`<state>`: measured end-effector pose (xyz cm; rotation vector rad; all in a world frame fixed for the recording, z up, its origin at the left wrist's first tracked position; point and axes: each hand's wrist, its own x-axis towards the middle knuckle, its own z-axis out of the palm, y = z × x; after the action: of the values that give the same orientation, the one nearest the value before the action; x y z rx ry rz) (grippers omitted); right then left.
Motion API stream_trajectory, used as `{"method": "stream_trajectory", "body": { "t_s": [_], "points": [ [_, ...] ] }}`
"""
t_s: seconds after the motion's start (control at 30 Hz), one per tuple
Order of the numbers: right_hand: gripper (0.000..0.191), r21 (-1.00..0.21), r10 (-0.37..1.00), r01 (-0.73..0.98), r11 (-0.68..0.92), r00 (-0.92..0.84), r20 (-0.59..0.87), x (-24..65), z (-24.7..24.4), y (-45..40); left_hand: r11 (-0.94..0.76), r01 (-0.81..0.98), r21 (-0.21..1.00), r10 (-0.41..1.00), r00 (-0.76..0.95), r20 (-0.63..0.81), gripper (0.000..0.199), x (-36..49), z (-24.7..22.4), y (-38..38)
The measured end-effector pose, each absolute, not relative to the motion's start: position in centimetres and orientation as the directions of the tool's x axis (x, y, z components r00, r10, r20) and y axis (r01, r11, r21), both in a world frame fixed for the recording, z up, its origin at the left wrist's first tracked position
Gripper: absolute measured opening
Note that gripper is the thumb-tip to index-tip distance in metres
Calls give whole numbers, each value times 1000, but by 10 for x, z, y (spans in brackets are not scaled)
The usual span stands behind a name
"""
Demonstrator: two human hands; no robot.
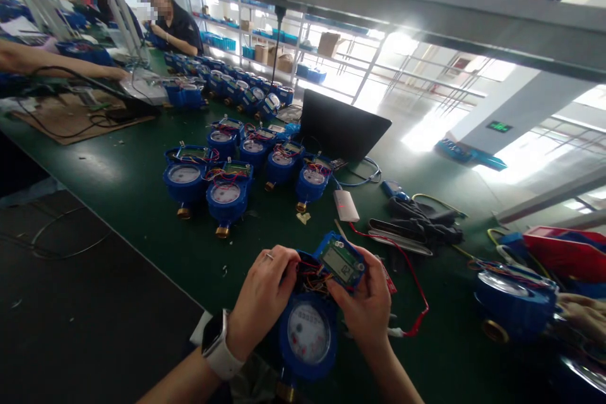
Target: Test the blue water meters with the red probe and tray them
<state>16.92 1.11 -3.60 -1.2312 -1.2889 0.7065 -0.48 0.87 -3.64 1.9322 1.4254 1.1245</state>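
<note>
A blue water meter [308, 334] with a round white dial sits at the front edge of the bench, its brass fitting toward me. Above the dial its wiring compartment stands open, with red, yellow and dark wires [316, 279] showing. My right hand [368, 300] grips a green circuit board with a display [341, 263] in a blue frame, tilted over the compartment's right side. At the left side, my left hand [271, 293] has its fingers pinched together at the wires; what lies between the fingertips is hidden.
Several similar blue meters [226, 197] stand ahead on the green bench, near a black panel [343, 126]. A white box [346, 206] with a red cable lies to the right, by a dark cloth [426, 221]. More meters [514, 297] and a red bin [568, 252] are far right. Co-workers sit at back left.
</note>
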Motion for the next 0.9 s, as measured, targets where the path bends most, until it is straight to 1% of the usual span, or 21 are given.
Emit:
{"method": "stream_trajectory", "body": {
  "t_s": [0.1,0.23,0.37,0.4,0.43,0.53,0.6,0.67,0.73,0.8,0.83,0.9],
  "points": [
    [50,-938,918,225,263,241,315,170,-39,9,-354,552,755,930,126,345,24,-6,-36,12],
    [47,-951,921,216,221,274,276,170,-42,9,-396,583,710,915,188,356,32,-7,-28,11],
    [49,-953,928,180,243,241,282,167,-40,8,-404,670,624,908,208,364,27,-4,-22,5],
    [50,-951,929,175,255,230,291,166,-39,7,-393,668,631,913,201,355,26,-3,-22,4],
    [50,-948,927,175,265,225,301,166,-39,7,-378,642,667,922,193,336,24,-1,-22,4],
    [52,-945,924,186,270,225,308,165,-37,6,-272,437,857,961,167,220,19,1,-27,7],
    [51,-947,923,196,255,242,299,167,-37,6,-189,311,931,980,124,158,20,-1,-30,9],
    [49,-949,918,218,226,277,282,170,-38,6,-165,255,953,986,50,158,19,-5,-31,5],
    [48,-951,916,246,188,304,260,172,-38,6,-214,246,945,976,10,218,18,-11,-29,-3],
    [48,-947,926,274,168,286,247,173,-38,5,-276,231,933,960,30,277,16,-17,-26,-16],
    [48,-943,934,288,167,260,244,173,-38,6,-286,198,937,958,59,280,16,-19,-25,-22],
    [50,-936,953,306,173,187,237,173,-38,8,-235,76,969,967,119,226,19,-21,-23,-31]
  ]
}}
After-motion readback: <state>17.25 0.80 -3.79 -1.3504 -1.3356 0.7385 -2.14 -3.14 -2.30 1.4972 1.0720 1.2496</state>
